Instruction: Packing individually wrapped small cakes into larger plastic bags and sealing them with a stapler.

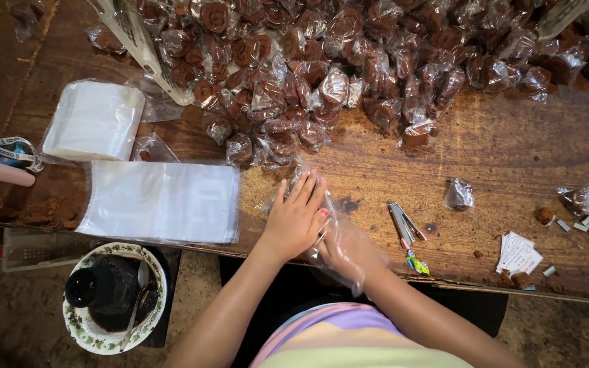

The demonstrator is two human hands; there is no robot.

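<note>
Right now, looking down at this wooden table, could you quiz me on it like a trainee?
1. True or false: the right hand is inside a clear plastic bag.
2. What does the left hand press on? A) the stapler B) the clear plastic bag C) the bowl
3. What lies heaped at the table's far side?

Key:
1. True.
2. B.
3. Brown sweets wrapped in clear plastic, the wrapped sweets.
</note>
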